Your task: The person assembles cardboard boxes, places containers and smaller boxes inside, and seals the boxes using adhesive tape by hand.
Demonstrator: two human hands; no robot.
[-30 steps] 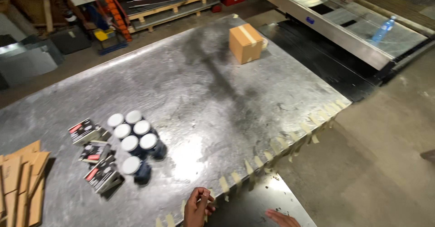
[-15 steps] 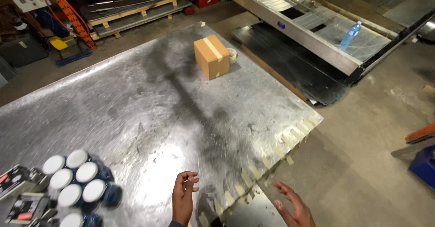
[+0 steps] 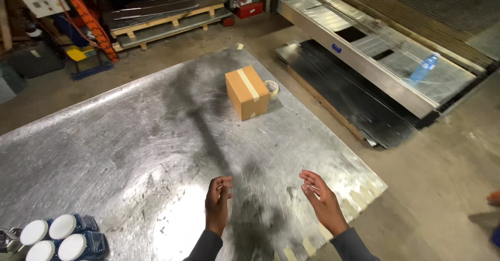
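My left hand (image 3: 217, 202) and my right hand (image 3: 322, 200) are both raised over the near part of a large scratched metal table (image 3: 130, 136), palms facing each other, fingers loosely apart and holding nothing. A taped brown cardboard box (image 3: 247, 92) stands far ahead of them near the table's back right edge, with a roll of tape (image 3: 272, 88) just behind it. Neither hand touches anything.
Several dark blue jars with white lids (image 3: 61, 237) sit at the table's near left corner. Strips of tape hang along the table's right edge (image 3: 359, 198). Metal sheets and a long steel tray with a blue bottle (image 3: 424, 67) lie on the floor to the right. Pallets (image 3: 166, 24) stand behind.
The view has swung right and forward, so the jars slid to the left edge. Both hands have risen higher into view and moved out over the table.
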